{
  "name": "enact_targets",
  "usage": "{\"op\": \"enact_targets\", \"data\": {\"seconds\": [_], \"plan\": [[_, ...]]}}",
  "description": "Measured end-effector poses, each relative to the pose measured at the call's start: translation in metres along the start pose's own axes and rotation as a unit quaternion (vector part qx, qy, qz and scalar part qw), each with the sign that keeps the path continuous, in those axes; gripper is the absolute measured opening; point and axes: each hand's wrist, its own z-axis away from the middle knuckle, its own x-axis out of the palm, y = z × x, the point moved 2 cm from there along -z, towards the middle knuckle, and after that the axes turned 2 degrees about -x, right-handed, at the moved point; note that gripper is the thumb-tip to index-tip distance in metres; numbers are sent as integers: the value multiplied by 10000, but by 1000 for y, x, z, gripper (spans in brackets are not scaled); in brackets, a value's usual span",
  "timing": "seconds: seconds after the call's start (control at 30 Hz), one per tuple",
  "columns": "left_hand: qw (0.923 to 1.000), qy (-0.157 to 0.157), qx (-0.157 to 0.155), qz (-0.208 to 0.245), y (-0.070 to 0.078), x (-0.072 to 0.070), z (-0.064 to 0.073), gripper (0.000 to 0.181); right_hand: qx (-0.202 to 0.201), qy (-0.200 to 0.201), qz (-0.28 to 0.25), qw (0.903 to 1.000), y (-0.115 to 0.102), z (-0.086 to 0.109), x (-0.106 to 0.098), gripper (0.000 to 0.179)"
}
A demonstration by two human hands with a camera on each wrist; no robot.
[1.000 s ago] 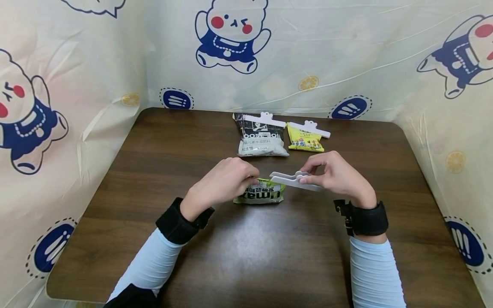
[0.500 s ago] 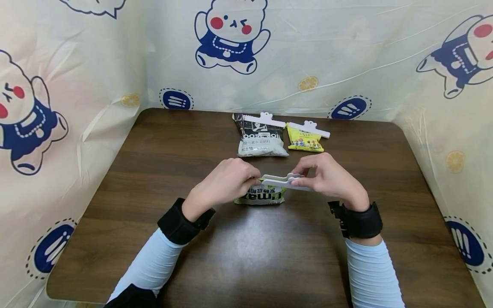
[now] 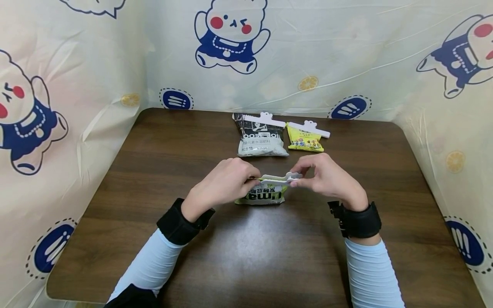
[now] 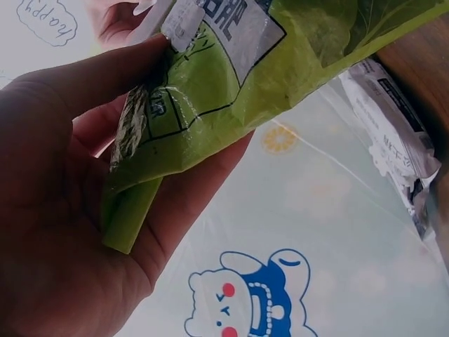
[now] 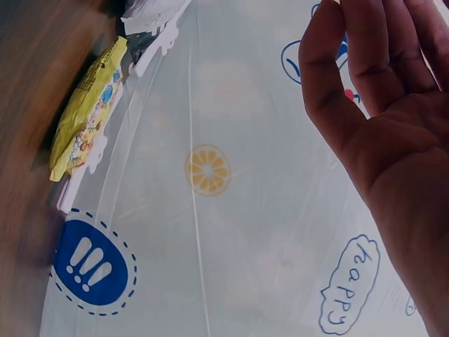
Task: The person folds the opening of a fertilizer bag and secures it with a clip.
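My left hand [image 3: 225,182] pinches the top left corner of a small green bag [image 3: 265,196] with black print. In the left wrist view my thumb presses on the green bag [image 4: 203,98], whose crinkled, folded end juts past the fingers. A white bag clip [image 3: 274,180] lies along the bag's top edge, its two long bars slightly apart. Thumb and fingers of my right hand [image 3: 327,179] pinch the clip at its handle end. The clip's tip [image 4: 149,20] shows near my left thumb. In the right wrist view the fingers of the right hand [image 5: 400,105] are partly cut off, the clip out of frame.
Behind the hands stand a black and silver bag [image 3: 262,139] and a smaller yellow bag [image 3: 306,139], each with a white clip across its top. The brown wooden table [image 3: 246,256] meets a printed curtain [image 3: 331,51] at the back and sides.
My right hand has moved left with the clip, bringing its bars from the bag's right corner along the top edge to the left fingers. The left hand has barely moved.
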Motion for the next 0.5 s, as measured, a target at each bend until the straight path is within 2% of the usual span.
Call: {"op": "enact_targets", "data": {"seconds": [0.27, 0.37, 0.5], "plan": [[9997, -103, -136, -194, 1, -6, 3, 9, -44, -13, 41, 10000, -1, 0, 0, 16], [9993, -142, -189, -282, 1, -10, 5, 13, -62, 28, 45, 10000, -1, 1, 0, 15], [9993, -238, -278, -79, -2, -14, 6, 19, -46, 50, 20, 10000, -1, 1, 0, 15]]}}
